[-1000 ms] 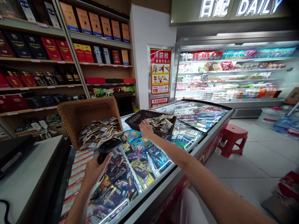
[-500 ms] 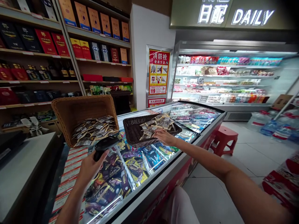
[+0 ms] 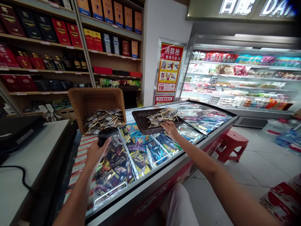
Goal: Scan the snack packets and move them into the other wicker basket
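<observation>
My left hand (image 3: 97,153) is wrapped round the handle of a black handheld barcode scanner (image 3: 108,132), raised over the chest freezer's glass. Just behind the scanner, a tan wicker basket (image 3: 76,105) stands tilted toward me, with small clear packets (image 3: 104,120) piled in its lower part. To the right, a dark brown woven basket (image 3: 141,121) lies on the freezer top, holding more small packets (image 3: 162,116) at its right side. At this basket's front rim, my right hand (image 3: 171,129) has its fingers curled in among the packets; what they grip is hidden.
Under the freezer glass (image 3: 117,169) lie colourful bagged ice creams between white wire dividers. A counter (image 3: 35,150) with a black device stands at left. Boxed goods fill the shelves (image 3: 54,44) behind. A red stool (image 3: 231,146) and large water bottles (image 3: 272,128) are at right.
My view has swung left, so the scene sits farther right. The scanner stays in my left hand, and my right hand remains at the dark basket's packets.
</observation>
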A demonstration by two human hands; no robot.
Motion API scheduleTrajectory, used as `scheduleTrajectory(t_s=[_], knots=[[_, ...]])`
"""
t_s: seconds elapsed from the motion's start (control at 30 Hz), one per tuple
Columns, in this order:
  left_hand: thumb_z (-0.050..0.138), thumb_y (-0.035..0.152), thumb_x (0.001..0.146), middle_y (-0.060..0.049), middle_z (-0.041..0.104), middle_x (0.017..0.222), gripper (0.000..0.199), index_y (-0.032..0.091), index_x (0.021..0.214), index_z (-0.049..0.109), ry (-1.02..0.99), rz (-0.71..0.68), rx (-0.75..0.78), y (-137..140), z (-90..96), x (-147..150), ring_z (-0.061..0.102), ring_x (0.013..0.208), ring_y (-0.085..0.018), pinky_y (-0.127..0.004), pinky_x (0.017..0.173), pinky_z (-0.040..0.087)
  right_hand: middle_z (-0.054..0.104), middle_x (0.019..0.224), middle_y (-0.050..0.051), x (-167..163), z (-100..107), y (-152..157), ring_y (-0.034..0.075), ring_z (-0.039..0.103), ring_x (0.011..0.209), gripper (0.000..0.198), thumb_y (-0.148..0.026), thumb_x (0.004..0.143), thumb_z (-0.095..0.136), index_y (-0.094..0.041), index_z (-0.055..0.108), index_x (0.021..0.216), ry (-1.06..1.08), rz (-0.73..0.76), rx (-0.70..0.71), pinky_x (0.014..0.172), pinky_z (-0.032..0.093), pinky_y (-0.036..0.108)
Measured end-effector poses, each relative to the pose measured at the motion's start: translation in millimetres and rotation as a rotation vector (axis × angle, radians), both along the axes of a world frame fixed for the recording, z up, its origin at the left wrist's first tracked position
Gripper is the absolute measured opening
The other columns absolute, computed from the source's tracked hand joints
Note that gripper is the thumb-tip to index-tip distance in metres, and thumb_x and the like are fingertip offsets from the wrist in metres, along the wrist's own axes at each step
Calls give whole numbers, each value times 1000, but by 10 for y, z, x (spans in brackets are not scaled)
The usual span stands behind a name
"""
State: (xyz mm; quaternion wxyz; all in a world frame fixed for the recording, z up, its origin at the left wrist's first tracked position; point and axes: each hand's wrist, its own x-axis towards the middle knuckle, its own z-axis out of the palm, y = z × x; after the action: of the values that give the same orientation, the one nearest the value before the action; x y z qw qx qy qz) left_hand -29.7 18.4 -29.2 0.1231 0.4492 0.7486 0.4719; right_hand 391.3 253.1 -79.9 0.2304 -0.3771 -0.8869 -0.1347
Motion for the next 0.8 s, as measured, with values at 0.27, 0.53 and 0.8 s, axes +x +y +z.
scheduleTrajectory(t_s=[0.27,0.53,0.8], knots=[[65,81,73,-4,67,60,56,26,72,59,-185,155,116,-6,-38,-132,66,54,-25,-34,54,49,69,139,17,-1619,507,-406,33,55,134,47,-16,95,55,-17,72,139,309,96,12,119,41,51],[67,82,72,-4,67,61,58,24,74,61,-212,180,150,-56,23,-105,62,53,-23,-33,53,48,70,117,22,-3643,802,-297,36,62,117,30,-40,98,65,-17,83,90,717,-188,-523,93,54,49],[67,84,74,-3,63,57,60,24,71,59,-216,151,164,-59,-15,-105,62,52,-22,-32,53,47,69,128,26,-4120,740,-99,39,59,123,31,-39,89,74,-15,83,108,885,-312,-646,100,50,56]])
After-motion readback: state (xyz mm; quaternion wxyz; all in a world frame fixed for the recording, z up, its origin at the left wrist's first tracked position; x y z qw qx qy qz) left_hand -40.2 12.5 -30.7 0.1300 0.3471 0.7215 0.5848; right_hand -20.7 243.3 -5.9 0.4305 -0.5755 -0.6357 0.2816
